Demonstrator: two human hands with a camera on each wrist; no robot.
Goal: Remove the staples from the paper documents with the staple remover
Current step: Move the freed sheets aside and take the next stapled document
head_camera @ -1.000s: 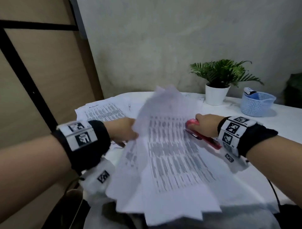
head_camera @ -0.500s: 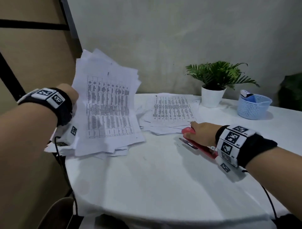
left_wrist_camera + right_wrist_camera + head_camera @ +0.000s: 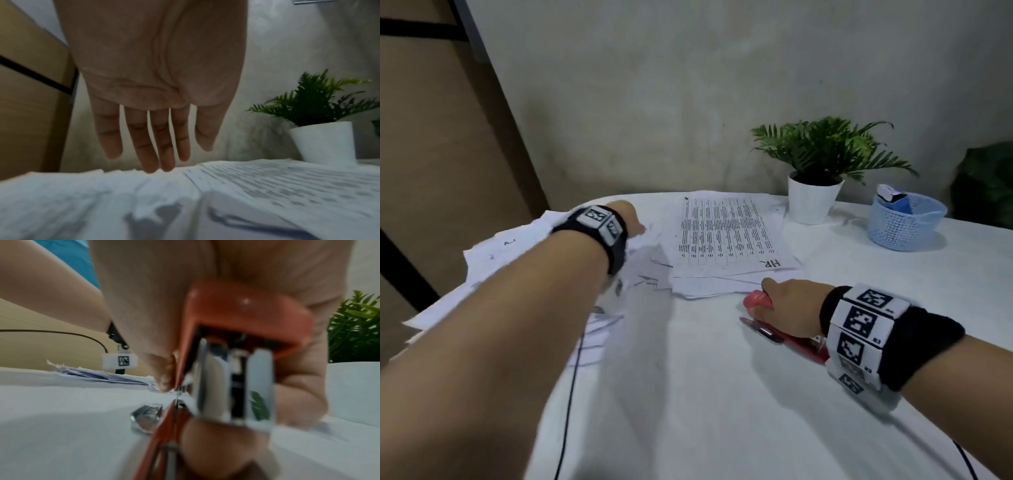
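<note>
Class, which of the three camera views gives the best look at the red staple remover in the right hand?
The right wrist view: the red staple remover fills the frame, metal front visible, though blurred. The head view shows only its red tip and lower part beneath the right hand gripping it. The left wrist view shows none of it.

We see the left hand (image 3: 156,78) stretched far out, palm down, fingers (image 3: 151,146) straight and slightly spread. The right hand (image 3: 789,308) sits nearer, at right, fingers curled tight, wrist low.

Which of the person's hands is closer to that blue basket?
Right. The right hand rests below-left of the blue basket; the left hand reaches over papers, far across the table.
</note>
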